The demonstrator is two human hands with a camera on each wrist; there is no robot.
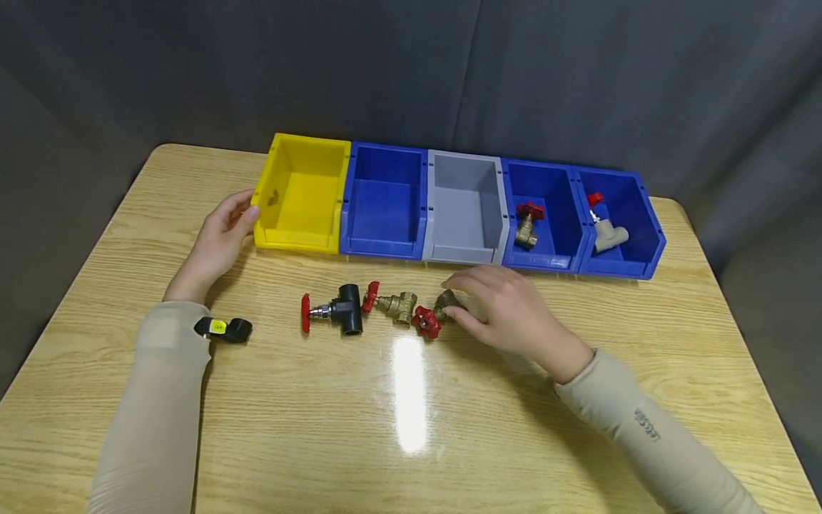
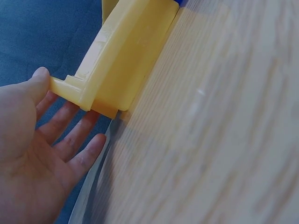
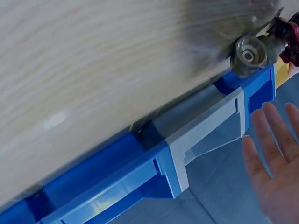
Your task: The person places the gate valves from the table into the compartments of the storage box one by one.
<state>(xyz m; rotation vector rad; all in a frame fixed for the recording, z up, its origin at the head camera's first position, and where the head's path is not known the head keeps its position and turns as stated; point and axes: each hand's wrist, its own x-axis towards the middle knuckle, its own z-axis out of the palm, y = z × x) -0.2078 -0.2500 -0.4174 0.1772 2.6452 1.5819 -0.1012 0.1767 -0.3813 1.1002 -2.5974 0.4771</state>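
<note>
My left hand [image 1: 221,235] holds the left rim of the yellow bin [image 1: 315,193], its thumb on the edge and its fingers along the outer side. In the left wrist view, the thumb and forefinger pinch the lip of that bin [image 2: 126,60]. Over a brass gate valve with a red handwheel [image 1: 427,323] reaches my right hand [image 1: 504,307], partly covering it. The right wrist view has the right hand's fingers [image 3: 275,140] relaxed and spread beside the valve body [image 3: 250,56]. Left of it lie another brass valve [image 1: 401,307] and a black tee-shaped valve [image 1: 349,310], both red-handled.
Right of the yellow bin stand a blue bin [image 1: 385,214], a grey bin [image 1: 465,214] and two more blue bins. One of these contains a brass valve [image 1: 526,232], the rightmost a beige pipe valve [image 1: 609,234]. Dark curtain [image 1: 411,71] hangs behind the wooden table [image 1: 308,428].
</note>
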